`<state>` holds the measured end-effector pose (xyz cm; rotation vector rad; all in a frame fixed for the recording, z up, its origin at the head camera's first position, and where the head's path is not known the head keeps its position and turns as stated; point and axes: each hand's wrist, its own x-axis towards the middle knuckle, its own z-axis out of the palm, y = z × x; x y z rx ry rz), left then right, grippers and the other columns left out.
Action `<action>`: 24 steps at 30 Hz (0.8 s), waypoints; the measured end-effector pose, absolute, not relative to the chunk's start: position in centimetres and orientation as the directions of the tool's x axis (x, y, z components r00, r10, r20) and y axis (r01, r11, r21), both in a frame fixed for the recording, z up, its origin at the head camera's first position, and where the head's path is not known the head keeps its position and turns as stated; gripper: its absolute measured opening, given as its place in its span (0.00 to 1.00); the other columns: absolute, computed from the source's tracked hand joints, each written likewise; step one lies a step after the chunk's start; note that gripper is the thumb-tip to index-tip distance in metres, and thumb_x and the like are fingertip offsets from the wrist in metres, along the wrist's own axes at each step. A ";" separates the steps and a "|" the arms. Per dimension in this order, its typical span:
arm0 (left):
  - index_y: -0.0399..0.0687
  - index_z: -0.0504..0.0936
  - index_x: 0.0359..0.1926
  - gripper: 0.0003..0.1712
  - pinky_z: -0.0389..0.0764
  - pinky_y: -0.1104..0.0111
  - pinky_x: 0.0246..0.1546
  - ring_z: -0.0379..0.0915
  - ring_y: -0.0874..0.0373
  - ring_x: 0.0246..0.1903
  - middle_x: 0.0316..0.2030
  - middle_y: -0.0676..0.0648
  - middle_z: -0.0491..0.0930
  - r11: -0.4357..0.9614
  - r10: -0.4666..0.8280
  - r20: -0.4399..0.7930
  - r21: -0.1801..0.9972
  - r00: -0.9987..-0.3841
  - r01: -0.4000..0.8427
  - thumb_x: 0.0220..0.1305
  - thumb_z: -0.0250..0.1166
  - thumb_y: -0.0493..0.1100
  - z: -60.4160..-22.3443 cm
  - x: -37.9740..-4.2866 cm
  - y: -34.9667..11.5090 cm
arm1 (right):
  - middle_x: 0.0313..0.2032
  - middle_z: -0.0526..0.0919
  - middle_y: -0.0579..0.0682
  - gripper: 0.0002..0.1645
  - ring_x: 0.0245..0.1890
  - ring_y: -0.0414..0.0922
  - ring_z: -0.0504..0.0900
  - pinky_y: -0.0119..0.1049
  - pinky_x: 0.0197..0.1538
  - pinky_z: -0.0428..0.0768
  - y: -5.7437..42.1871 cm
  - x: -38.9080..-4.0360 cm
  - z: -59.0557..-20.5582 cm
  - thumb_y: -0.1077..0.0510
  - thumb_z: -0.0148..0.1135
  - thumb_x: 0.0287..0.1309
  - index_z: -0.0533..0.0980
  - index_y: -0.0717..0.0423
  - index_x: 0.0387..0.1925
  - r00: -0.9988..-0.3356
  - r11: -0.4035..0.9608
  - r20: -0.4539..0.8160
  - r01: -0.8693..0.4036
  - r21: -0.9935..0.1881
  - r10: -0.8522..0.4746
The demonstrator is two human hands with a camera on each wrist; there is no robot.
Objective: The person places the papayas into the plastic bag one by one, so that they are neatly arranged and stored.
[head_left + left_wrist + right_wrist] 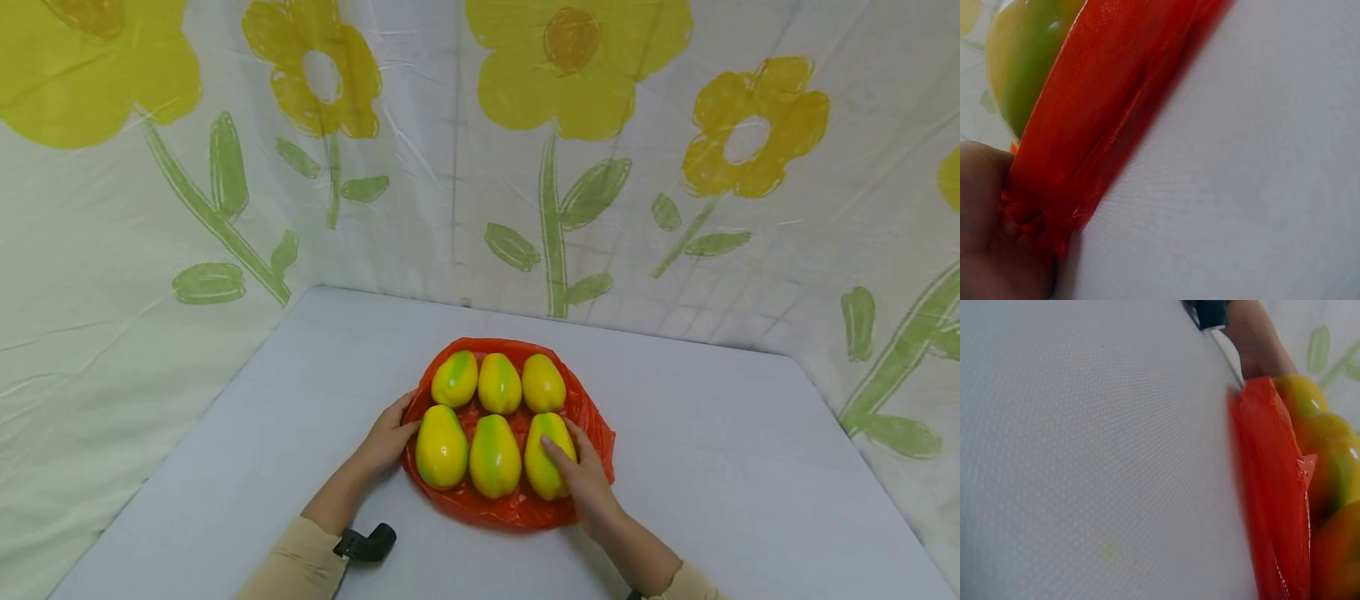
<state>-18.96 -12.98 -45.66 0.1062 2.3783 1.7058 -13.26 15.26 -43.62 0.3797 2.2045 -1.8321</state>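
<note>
Several yellow-green papayas [495, 458] sit in two rows of three inside an open, spread-out red plastic bag [594, 421] on the table. My left hand [388, 435] grips the bag's left edge, thumb over the rim; the left wrist view shows this hand [985, 212] against the red plastic [1104, 94]. With my right hand [591, 483] I hold the front-right papaya [551, 475], thumb on its top and fingers along its right side. In the right wrist view the bag's side [1272, 481] hides part of the fruit [1341, 462], and my right hand is out of sight.
The bag rests on a white table [720, 467] with textured cloth. Behind it hangs a white curtain [420, 208] printed with yellow flowers. A black device [366, 543] is strapped to my left wrist.
</note>
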 end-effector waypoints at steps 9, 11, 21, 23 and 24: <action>0.47 0.57 0.69 0.31 0.61 0.50 0.66 0.55 0.47 0.67 0.68 0.44 0.60 0.331 0.167 -0.136 0.941 -0.977 -0.074 0.65 0.51 0.40 -46.7 -19.5 -13.0 | 0.67 0.54 0.57 0.54 0.61 0.56 0.60 0.52 0.60 0.73 15.3 -13.0 -43.4 0.30 0.55 0.51 0.45 0.47 0.71 -0.930 0.174 -0.366 0.364 -0.915 0.022; 0.47 0.57 0.69 0.31 0.61 0.50 0.65 0.56 0.47 0.67 0.68 0.44 0.60 0.335 0.163 -0.138 0.939 -0.977 -0.077 0.65 0.51 0.40 -46.7 -19.4 -13.0 | 0.67 0.54 0.57 0.54 0.61 0.56 0.60 0.52 0.60 0.72 15.3 -13.0 -43.4 0.30 0.54 0.51 0.45 0.47 0.71 -0.931 0.168 -0.365 0.362 -0.917 0.013; 0.46 0.57 0.69 0.31 0.61 0.50 0.65 0.56 0.46 0.67 0.68 0.43 0.60 0.337 0.173 -0.128 0.939 -0.976 -0.064 0.65 0.51 0.40 -46.7 -19.4 -13.1 | 0.68 0.52 0.57 0.54 0.63 0.57 0.57 0.56 0.63 0.67 15.0 -13.1 -43.3 0.32 0.55 0.53 0.43 0.46 0.72 -0.931 0.165 -0.366 0.363 -0.917 0.011; 0.46 0.57 0.69 0.31 0.61 0.49 0.65 0.56 0.46 0.67 0.68 0.42 0.61 0.337 0.180 -0.121 0.940 -0.976 -0.054 0.65 0.51 0.39 -46.7 -19.4 -13.1 | 0.68 0.51 0.57 0.54 0.64 0.57 0.56 0.56 0.64 0.67 15.0 -13.1 -43.2 0.32 0.55 0.53 0.42 0.46 0.72 -0.932 0.168 -0.364 0.359 -0.918 0.005; 0.45 0.57 0.69 0.31 0.61 0.49 0.66 0.56 0.45 0.67 0.68 0.42 0.60 0.336 0.183 -0.115 0.941 -0.976 -0.048 0.65 0.51 0.39 -46.6 -19.4 -13.1 | 0.69 0.51 0.57 0.54 0.65 0.57 0.55 0.56 0.64 0.67 15.0 -13.1 -43.2 0.33 0.56 0.53 0.42 0.46 0.72 -0.932 0.168 -0.363 0.358 -0.918 0.002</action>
